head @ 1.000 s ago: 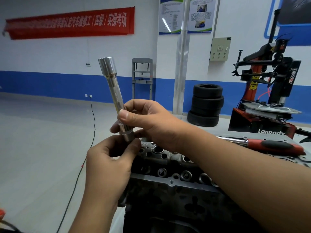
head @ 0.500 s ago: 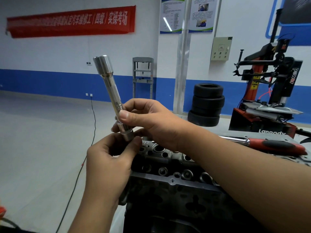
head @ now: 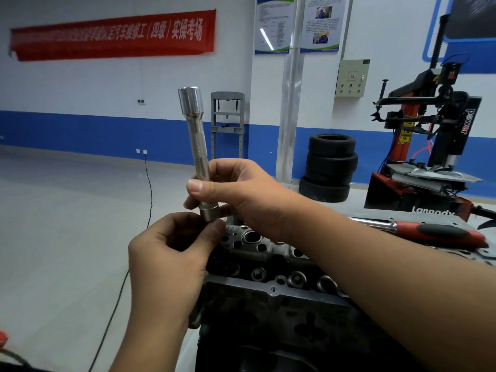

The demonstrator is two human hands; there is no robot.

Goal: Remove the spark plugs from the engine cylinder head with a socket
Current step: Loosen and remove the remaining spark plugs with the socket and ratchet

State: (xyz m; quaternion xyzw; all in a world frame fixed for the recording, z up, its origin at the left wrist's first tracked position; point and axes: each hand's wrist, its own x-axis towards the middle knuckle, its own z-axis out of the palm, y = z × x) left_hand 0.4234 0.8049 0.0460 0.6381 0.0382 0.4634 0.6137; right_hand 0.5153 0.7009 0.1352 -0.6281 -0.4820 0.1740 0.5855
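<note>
Two hands at frame centre grip the socket (head: 198, 154), right hand (head: 241, 194) mid-shaft, left hand (head: 171, 253) pinching its base: still preparing; next, seat it in the head (head: 268, 264).

The right hand (head: 241, 194) wraps the lower shaft of the long socket (head: 197, 146), hiding that stretch of metal and most of its own fingers. The left hand (head: 171, 253) covers the socket's bottom end, so what its fingertips pinch there cannot be made out. Both forearms run off the frame's lower edge and mask much of the cylinder head (head: 268, 267), whose spark plugs are not discernible. The red-handled ratchet (head: 434, 233) loses its head behind the right forearm. Banner (head: 112, 34) and posters (head: 298, 22) are too blurred to read; the tyre changer (head: 434, 146) is cropped at right.
</note>
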